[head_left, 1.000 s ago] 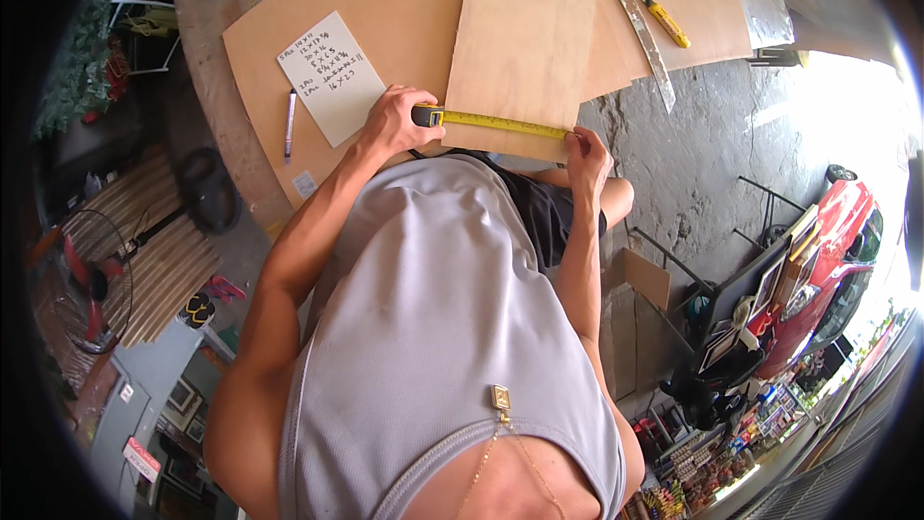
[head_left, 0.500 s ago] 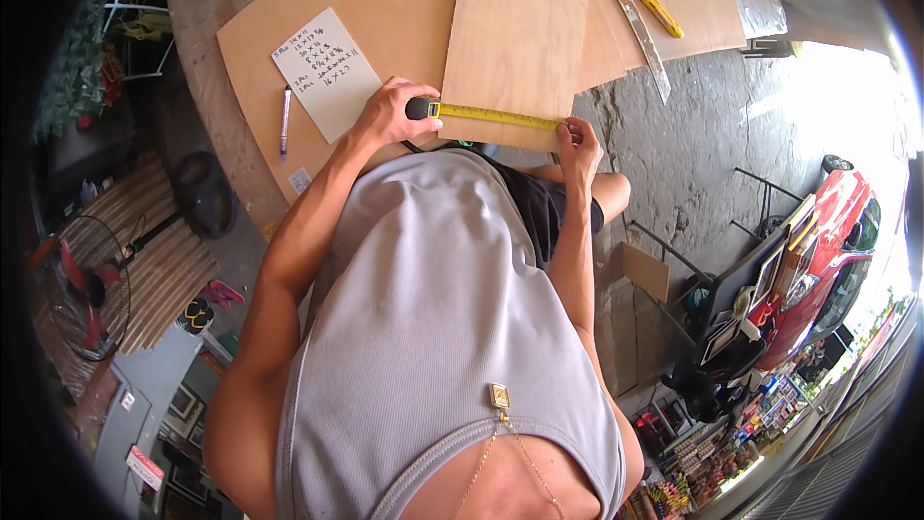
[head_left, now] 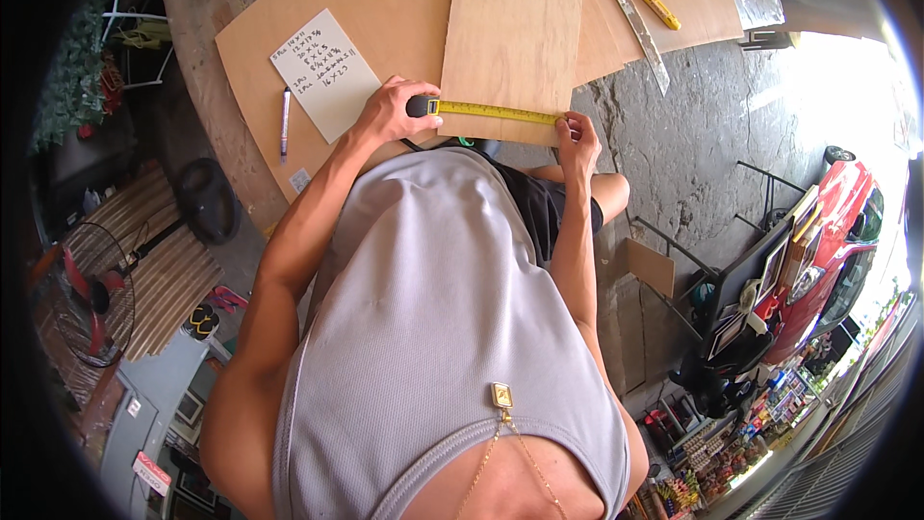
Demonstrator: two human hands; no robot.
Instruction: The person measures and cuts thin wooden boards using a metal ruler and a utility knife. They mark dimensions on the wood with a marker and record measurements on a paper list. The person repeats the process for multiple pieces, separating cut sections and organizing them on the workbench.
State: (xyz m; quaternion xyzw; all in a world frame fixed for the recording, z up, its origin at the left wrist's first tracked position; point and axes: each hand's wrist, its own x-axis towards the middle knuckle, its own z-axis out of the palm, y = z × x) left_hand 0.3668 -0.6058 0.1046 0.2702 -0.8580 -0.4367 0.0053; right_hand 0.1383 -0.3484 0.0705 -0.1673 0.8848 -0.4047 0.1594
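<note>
A tape measure (head_left: 496, 113) with a black case and yellow blade stretches across the near end of a pale plywood board (head_left: 515, 19). My left hand (head_left: 397, 111) is closed around its case, by the board's left edge. At the right edge, my right hand (head_left: 578, 142) pinches the blade's free end against the board's corner. The board lies on a larger brown sheet (head_left: 395, 0), its near end reaching my lap. Left of my left hand rest a white pad (head_left: 325, 72) with handwritten notes and a pen (head_left: 285, 123).
Right of the board lie a worn metal straightedge (head_left: 630, 14) and a yellow utility knife (head_left: 656, 5). A concrete floor (head_left: 674, 135) spreads to the right, with a cluttered rack (head_left: 731, 289) and a red car (head_left: 833, 221). A fan (head_left: 91, 294) stands at left.
The board and the tape's right end sit slightly further left and higher in view. Both hands keep their hold on the tape measure.
</note>
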